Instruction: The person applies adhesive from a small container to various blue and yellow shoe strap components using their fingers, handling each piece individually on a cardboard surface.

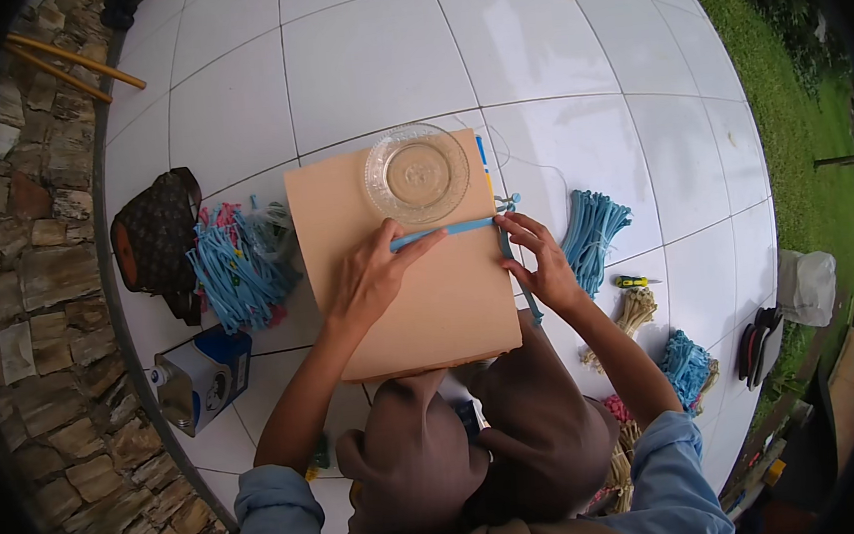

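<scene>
1. Dish (pixel 418 173): clear, glossy, glass-like, with a textured pattern.
2. Board (pixel 441 311): smooth, matt; wood or cardboard, unclear which.
3. Floor tiles (pixel 361 66): smooth, glossy.
4. Wall (pixel 58 351): rough stone.
5. Can (pixel 189 391): shiny metal.
6. Trousers (pixel 412 459): matt cloth.

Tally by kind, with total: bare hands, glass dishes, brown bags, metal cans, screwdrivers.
Bare hands: 2, left hand and right hand
Glass dish: 1
Brown bag: 1
Metal can: 1
Screwdriver: 1
Total: 6
</scene>
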`<state>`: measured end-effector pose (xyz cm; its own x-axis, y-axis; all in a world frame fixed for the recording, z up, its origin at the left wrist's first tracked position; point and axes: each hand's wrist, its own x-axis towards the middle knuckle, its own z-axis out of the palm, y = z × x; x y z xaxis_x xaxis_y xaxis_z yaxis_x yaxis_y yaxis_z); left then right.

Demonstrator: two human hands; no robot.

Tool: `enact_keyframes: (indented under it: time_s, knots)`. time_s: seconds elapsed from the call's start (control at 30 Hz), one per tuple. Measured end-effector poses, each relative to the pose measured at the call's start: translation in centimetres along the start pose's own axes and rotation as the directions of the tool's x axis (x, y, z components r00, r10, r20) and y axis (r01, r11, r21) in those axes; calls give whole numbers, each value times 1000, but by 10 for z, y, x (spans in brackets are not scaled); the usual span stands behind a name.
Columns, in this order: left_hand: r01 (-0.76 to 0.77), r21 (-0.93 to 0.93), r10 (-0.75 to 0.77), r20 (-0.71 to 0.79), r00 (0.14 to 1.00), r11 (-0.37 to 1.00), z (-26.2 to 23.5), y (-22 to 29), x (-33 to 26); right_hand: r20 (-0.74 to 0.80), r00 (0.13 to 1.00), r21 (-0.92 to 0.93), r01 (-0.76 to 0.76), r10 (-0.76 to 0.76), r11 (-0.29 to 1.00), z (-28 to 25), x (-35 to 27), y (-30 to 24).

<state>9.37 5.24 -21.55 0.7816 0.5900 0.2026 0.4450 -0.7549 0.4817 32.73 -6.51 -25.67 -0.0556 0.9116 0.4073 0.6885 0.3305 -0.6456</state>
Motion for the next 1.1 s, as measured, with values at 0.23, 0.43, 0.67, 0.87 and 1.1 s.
enact_keyframes:
  time_s: [0.23, 0.43, 0.67, 0.87, 1.1]
  knots:
    - [49, 34, -49, 13, 999, 998, -1, 2, -1, 258, 966, -339, 114, -25, 934, -18, 30, -27]
    - [60, 18, -60, -4, 998, 998, 0, 4, 1, 344, 938, -453, 207, -44, 867, -20, 38, -31]
    - [45, 28, -44, -20, 999, 999, 0, 3, 0, 368, 928, -481, 240, -54, 843, -20, 40, -31]
    - [69, 17, -69, 21, 997, 997, 2, 3, -1, 266, 960, -365, 184, -88, 912, -19, 44, -26]
    - [68, 48, -70, 38, 997, 996, 1, 1, -3, 406, 893, -450, 10, 194, 893, -17, 89, -47]
